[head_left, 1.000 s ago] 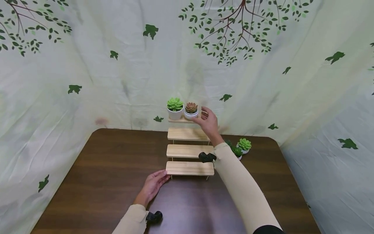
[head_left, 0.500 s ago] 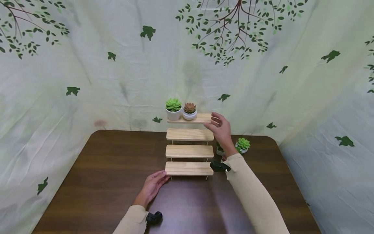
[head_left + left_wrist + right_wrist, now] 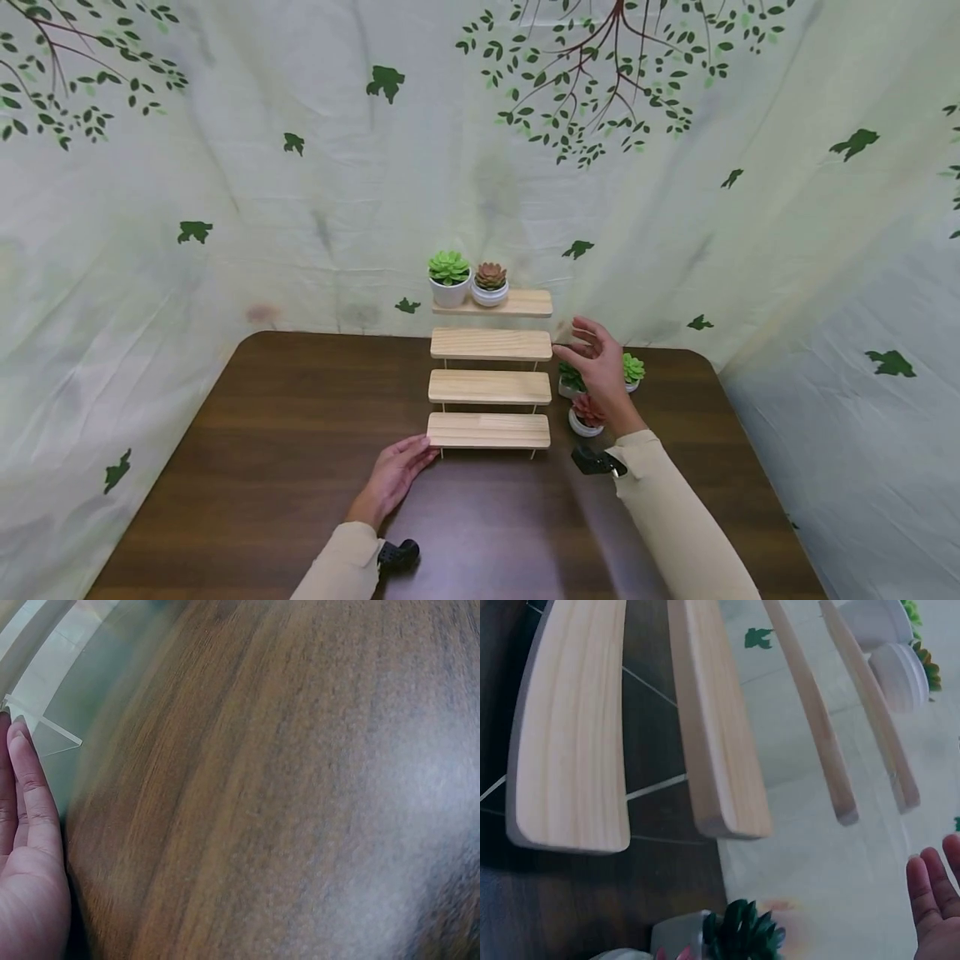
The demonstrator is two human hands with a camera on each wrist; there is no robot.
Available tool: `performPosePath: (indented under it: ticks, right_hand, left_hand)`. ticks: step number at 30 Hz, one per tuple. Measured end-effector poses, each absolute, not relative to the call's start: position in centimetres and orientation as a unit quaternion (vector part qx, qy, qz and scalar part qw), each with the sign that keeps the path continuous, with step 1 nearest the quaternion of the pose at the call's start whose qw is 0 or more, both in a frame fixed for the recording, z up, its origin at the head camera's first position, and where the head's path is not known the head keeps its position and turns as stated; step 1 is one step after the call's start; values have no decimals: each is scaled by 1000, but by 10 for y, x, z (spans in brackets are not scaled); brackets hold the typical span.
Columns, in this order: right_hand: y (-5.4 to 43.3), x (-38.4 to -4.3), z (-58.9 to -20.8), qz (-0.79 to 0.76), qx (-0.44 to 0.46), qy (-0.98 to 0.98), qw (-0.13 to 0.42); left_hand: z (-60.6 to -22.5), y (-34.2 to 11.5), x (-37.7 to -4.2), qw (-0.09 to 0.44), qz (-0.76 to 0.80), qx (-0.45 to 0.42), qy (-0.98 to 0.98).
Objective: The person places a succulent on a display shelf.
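Observation:
A wooden stepped shelf [image 3: 489, 429] with thin clear supports stands mid-table. On its top tier, at the left, sit a bright green potted succulent [image 3: 448, 279] and a brownish-red succulent [image 3: 490, 285], side by side in white pots. My left hand [image 3: 393, 479] touches the lowest tier's left end with nearly straight fingers [image 3: 34, 780]. Past the shelf's right side, my right hand [image 3: 600, 367] is in the air with loosely bent fingers and nothing in them. Below it are a dark green succulent [image 3: 571, 377], a red succulent [image 3: 587, 414] and a light green one [image 3: 633, 369], partly hidden by the hand.
The dark brown wooden table [image 3: 300, 467] has rounded far corners. Close behind it hangs a pale curtain [image 3: 337, 183] printed with leaves and branches. The right wrist view shows the shelf tiers' right ends near the dark green plant [image 3: 742, 930].
My right hand has left the brownish-red succulent on the top tier and moved right and down, past the shelf's right side, above the other pots. My left hand has stayed at the lowest tier.

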State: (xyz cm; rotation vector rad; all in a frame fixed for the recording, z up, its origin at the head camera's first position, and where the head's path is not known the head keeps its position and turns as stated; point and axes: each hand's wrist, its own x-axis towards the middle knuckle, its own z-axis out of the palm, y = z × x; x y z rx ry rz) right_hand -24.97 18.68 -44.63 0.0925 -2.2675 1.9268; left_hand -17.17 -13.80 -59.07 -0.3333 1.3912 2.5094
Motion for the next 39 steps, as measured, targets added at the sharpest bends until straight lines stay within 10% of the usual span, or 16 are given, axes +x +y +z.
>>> performPosePath:
  ticks: [39]
  right_hand:
    - [251,-198,-531,678,-58,-719,142]
  left_hand:
    - [-592,-139,-171,127,864,-104,475]
